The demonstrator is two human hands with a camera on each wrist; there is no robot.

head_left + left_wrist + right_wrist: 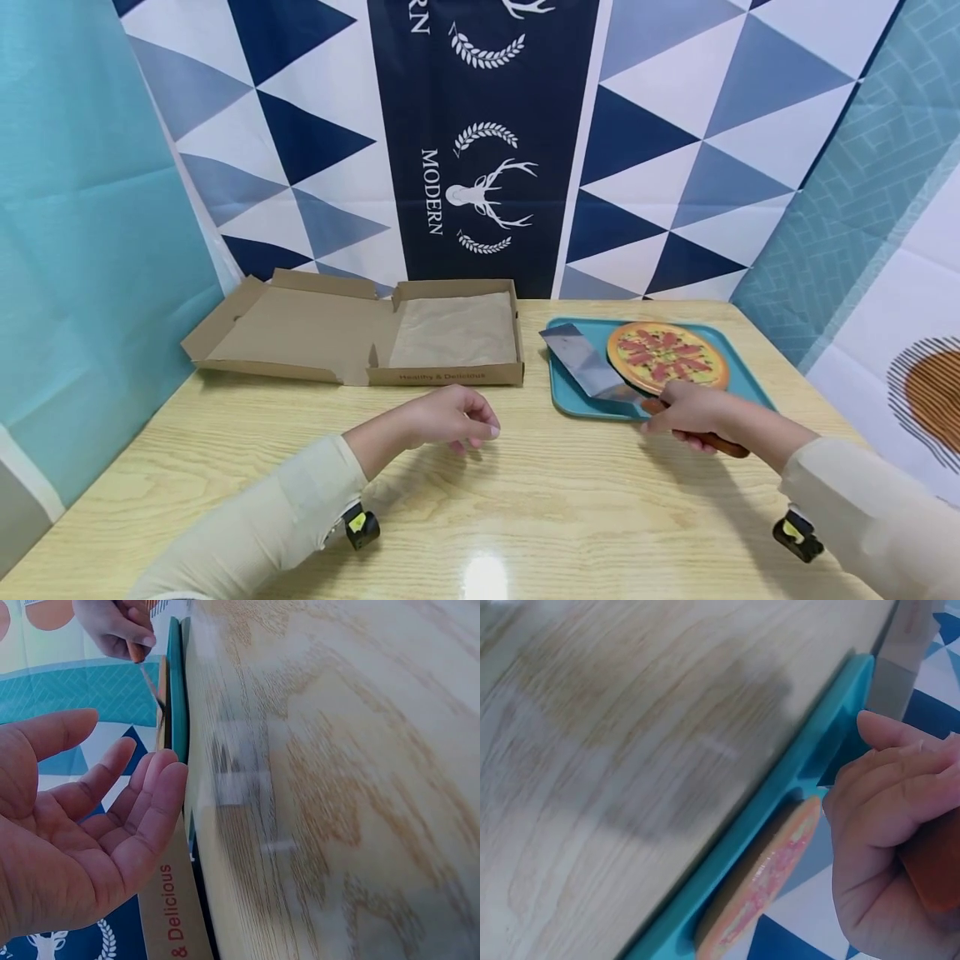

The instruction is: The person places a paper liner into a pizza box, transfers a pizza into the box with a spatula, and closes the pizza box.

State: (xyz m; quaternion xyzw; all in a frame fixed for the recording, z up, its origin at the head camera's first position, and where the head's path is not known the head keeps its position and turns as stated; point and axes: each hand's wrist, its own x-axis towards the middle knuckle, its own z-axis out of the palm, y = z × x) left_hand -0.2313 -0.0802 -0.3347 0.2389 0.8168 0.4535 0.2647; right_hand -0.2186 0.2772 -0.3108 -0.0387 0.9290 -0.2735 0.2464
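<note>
My right hand (693,412) grips the brown wooden handle (934,862) of a pizza spatula. Its flat metal blade (588,362) points away to the left, over the left part of a teal tray (564,402). A round pizza (667,358) with red strips on top lies on that tray, just right of the blade. My left hand (450,417) holds nothing, with its fingers loosely bent above the table. In the left wrist view its palm (67,847) shows, fingers apart from everything.
Beyond my left hand an opened cardboard pizza box (446,377) lies on the wooden table (525,500), lined with brown paper (453,329). Its lid (300,329) is folded out to the left. A patterned cloth (480,167) hangs behind the table.
</note>
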